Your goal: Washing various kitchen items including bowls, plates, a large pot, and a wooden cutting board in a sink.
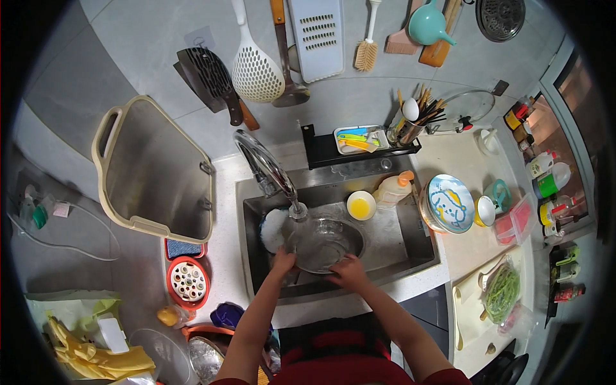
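Note:
A round stainless-steel bowl (353, 240) sits in the steel sink (411, 250) under the chrome faucet (269, 161). My left hand (285, 261) grips its near-left rim. At the near-right rim is my right hand (349, 273), its fingers hooked over the edge. Water blurs the inside of the bowl. Left of it is a dish heaped with white foam (274, 228), partly hidden by the faucet and bowl. A small bowl of yellow liquid (360, 207) stands behind, next to a pump bottle (392, 190) with an orange top.
A stack of bowls and plates (450, 204) stands right of the sink. Bagged green vegetables (501, 293) lie on the right counter. A large cutting board (156, 168) leans at left. Behind the sink, a black rack (320, 154) holds peelers and a chopstick holder (406, 127).

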Tool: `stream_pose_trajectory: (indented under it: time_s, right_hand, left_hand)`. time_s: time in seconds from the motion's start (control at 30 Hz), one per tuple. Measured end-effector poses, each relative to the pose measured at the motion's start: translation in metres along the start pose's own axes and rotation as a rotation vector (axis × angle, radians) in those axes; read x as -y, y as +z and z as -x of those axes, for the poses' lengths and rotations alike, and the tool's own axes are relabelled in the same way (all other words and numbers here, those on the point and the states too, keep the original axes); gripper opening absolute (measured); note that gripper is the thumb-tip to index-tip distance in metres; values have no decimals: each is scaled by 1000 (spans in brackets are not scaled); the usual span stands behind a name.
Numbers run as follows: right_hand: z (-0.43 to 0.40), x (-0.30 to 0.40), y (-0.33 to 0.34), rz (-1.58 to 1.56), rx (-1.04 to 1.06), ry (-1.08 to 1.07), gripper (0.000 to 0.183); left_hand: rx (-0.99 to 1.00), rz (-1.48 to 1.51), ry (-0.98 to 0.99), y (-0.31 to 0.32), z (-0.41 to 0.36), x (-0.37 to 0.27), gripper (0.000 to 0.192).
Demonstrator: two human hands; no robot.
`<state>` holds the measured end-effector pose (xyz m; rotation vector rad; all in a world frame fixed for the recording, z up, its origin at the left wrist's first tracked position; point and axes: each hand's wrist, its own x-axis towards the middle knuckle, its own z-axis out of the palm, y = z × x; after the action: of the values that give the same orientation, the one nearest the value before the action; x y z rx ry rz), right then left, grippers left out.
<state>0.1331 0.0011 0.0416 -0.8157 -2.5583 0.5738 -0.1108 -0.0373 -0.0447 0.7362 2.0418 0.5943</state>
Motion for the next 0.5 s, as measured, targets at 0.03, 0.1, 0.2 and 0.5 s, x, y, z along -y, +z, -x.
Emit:
stream_pose_trajectory:
  time_s: [0.03, 0.1, 0.2, 0.5]
  right_hand:
    - [1, -9, -4, -22, -21, 9, 22]
    - [0, -20, -4, -44, -43, 5, 22]
    - [-6, -22, 0, -241, -359, 292, 18]
    - [-34, -12, 25, -1182, -798, 862, 24]
  left_hand:
    - [150, 163, -27, 2, 3, -12, 61]
    - [290, 330, -53, 2, 3, -34, 63]
    - [-180, 442, 375, 2, -10, -53, 65]
    - [-259, 335, 774, -30, 46, -150, 41]
